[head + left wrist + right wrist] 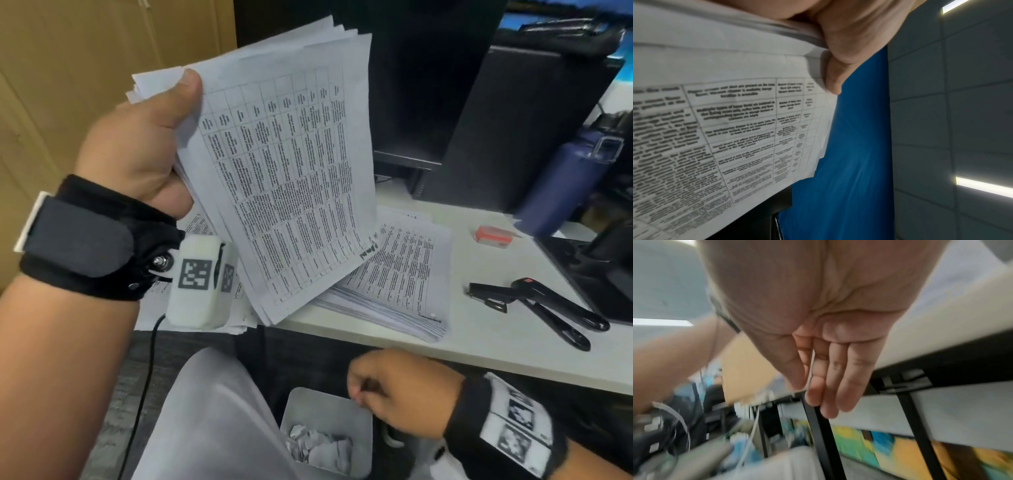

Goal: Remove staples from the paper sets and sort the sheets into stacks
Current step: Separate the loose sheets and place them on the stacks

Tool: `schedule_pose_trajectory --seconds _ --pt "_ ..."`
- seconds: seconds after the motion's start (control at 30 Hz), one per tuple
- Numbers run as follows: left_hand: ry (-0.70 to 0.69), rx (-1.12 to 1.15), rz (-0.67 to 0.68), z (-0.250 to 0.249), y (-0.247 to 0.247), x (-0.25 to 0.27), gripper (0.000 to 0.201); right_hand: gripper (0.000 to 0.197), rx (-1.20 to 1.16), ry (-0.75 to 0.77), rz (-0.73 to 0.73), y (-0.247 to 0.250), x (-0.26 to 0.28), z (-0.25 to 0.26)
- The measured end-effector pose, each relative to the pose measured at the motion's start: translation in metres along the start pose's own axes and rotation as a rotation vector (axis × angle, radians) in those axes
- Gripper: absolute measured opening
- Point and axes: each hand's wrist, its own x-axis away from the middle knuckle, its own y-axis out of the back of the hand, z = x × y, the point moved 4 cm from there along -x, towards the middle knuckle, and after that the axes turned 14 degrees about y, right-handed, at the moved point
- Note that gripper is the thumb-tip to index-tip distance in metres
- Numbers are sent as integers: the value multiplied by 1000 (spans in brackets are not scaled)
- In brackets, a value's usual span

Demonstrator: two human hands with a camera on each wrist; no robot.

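My left hand (144, 137) grips a set of printed table sheets (291, 171) by its left edge and holds it raised above the white table (479, 346). In the left wrist view my thumb presses the paper set (735, 113) near its corner. My right hand (394, 387) hangs below the table's front edge, over a small grey bin (298, 404). Its fingers (830, 373) lie straight and close together, with the thumb alongside. I see nothing held in it. No staple is visible.
A thick stack of sheets (404, 274) lies on the table, and more sheets (195, 222) lie under my left wrist. Two black hand tools (534, 308), a red-and-white box (495, 236) and a blue bottle (565, 181) are at the right. Crumpled scraps fill the bin.
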Motion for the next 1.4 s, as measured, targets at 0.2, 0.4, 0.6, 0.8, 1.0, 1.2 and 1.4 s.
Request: schedule_pose_trajectory --seconds 0.2,0.4,0.6,0.8,1.0,1.2,1.4 --pt "57 -105 169 2 -18 7 51 23 40 25 -896 125 37 22" --pt "224 -95 300 21 -43 20 52 50 -503 -45 -944 164 27 -7" --pt "216 -85 226 43 -48 13 43 29 -595 -119 -1068 151 38 -15" --pt "172 -444 60 93 -59 11 26 27 -538 -96 -1221 161 51 -12" --pt "-177 -589 -63 92 -98 17 37 27 -248 20 -1326 165 54 8" --pt "-167 -645 -60 119 -111 7 56 63 -280 -110 -1290 150 49 -9" --pt "-23 -478 -55 145 -98 -8 47 89 -332 -196 -1218 147 47 -13"
